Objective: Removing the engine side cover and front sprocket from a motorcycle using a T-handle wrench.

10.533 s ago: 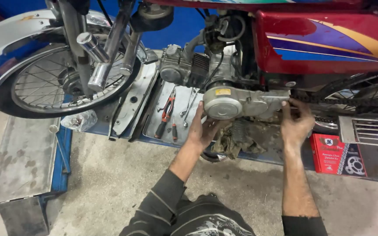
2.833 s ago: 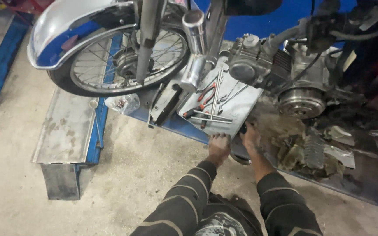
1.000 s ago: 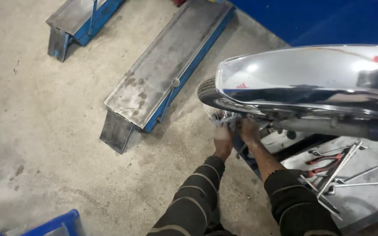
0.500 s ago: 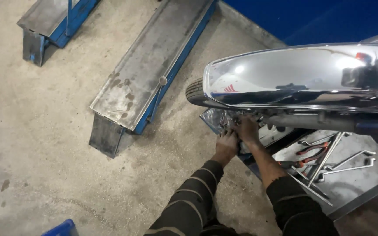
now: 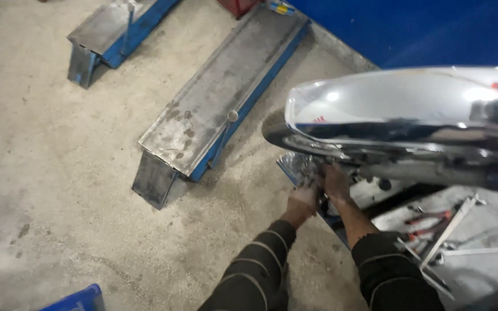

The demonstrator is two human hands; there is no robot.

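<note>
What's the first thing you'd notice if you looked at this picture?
The big shiny chrome mudguard at the right, curving over a motorcycle's front tyre. Just under it, the left hand and right hand meet at a crinkled clear plastic bag beside the wheel. A long grey metal ramp with blue sides lies slantwise on the concrete floor in the middle.

light: even, fairly bright | glare: chrome fender (image 5: 399, 106) | blur: right edge, motion-smeared
</note>
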